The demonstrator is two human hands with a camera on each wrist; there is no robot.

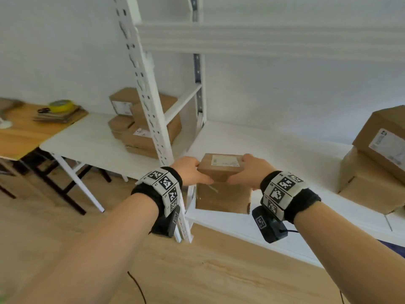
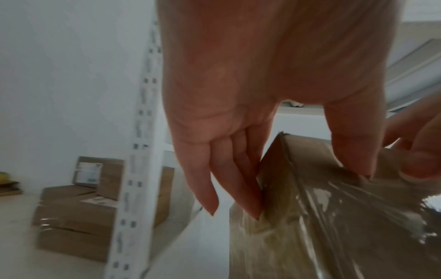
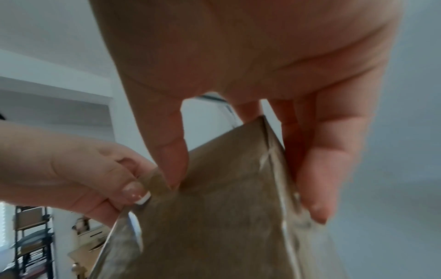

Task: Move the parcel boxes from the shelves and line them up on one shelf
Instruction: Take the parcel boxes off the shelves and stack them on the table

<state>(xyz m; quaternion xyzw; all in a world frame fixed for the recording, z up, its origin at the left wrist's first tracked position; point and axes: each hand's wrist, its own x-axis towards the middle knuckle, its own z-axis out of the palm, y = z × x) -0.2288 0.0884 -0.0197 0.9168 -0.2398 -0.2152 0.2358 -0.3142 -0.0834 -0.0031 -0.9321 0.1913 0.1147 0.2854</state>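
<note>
A small brown parcel box [image 1: 219,170] with a white label is held between both hands over the left end of the white shelf [image 1: 274,145]. My left hand [image 1: 189,170] grips its left side and my right hand [image 1: 252,170] grips its right side. A larger brown box [image 1: 223,199] sits directly beneath it; I cannot tell whether the two touch. In the left wrist view my fingers [image 2: 229,175] lie down the box's [image 2: 310,179] side with the thumb in front. The right wrist view shows my thumb and fingers [image 3: 319,160] clamping the box [image 3: 226,198].
Two stacked boxes [image 1: 372,172] stand at the shelf's right end. A white slotted upright [image 1: 151,110] rises just left of my hands. Behind it, several boxes [image 1: 142,128] are piled on a white table [image 1: 87,141]. A wooden desk [image 1: 19,132] carries a yellow tape roll [image 1: 61,105].
</note>
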